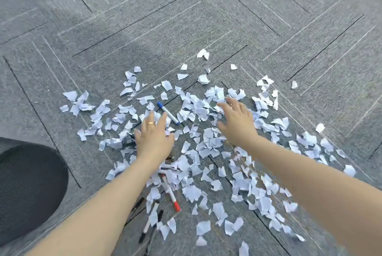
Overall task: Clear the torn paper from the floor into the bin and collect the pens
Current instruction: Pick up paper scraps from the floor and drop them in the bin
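Reaching out over the carpet floor (186,18), I spread both hands low above the torn paper (206,144) strewn across the middle and lower right of the frame. My left hand (154,133), a ring (151,123) on one finger, has its grip apart, fingers straight over scraps. My right hand (236,122) is likewise splayed, holding nothing. A blue-capped pen (168,112) lies between them; a red-capped pen (170,192) and black pens (152,220) lie lower down. At lower left sits a dark round bin (26,185); I cannot tell its contents.
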A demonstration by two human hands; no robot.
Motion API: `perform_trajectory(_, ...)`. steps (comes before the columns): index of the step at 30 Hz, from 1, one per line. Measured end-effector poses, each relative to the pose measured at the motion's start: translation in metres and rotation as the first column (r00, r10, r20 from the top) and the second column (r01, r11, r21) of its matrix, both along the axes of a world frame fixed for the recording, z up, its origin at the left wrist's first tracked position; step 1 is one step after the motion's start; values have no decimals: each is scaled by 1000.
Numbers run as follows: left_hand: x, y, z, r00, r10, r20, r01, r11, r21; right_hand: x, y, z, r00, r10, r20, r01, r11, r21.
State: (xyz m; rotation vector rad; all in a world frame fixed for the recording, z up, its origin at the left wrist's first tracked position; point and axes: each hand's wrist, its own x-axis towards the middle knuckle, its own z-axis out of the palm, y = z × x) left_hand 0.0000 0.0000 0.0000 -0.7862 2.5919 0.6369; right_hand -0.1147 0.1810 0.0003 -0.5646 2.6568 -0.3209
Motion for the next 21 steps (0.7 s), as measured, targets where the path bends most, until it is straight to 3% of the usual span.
perform_trajectory(3,-18,-17,-20,995,102,-16,-102,995,-22,-41,-31,-28,991,102,-90,-99,994,38)
perform_trajectory(7,-30,-33,-36,979,200,43,-204,968,145,-62,-50,-44,982,139,130,-148,987,63)
perform_trajectory(13,-3,32,-28,981,-181,67,167,970,175,27,-11,-33,929,318,188,-335,939,69)
perform_trajectory(16,9,63,-28,947,-322,3,321,944,73,48,11,-31,920,392,16,-392,917,68)
perform_trajectory(19,-3,68,-34,936,-350,-33,348,936,-56,40,24,-38,964,246,-103,-245,969,22)
perform_trajectory(21,-19,62,-40,922,-387,-1,386,919,-75,24,27,-47,992,112,-55,-110,993,37)
